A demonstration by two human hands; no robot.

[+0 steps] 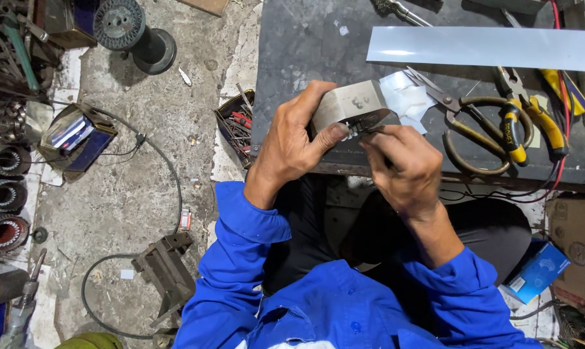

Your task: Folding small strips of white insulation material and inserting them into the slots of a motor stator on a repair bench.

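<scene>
My left hand (292, 142) grips a grey metal motor core (351, 103), a blocky steel piece held tilted over the front edge of the dark workbench (305, 45). My right hand (399, 165) is pinched at the core's lower right side, fingertips pressing into its slot; what they hold is too small to tell. White insulation paper pieces (409, 97) lie just behind the core. Blue sleeves cover both forearms.
Large scissors (473, 126) and yellow-handled pliers (531, 116) lie on the bench to the right, under a long white strip (486, 48). A box of small tools (237, 126) sits by the bench's left edge. Motor stators (5, 194), a wire spool (121, 22) and cables litter the concrete floor.
</scene>
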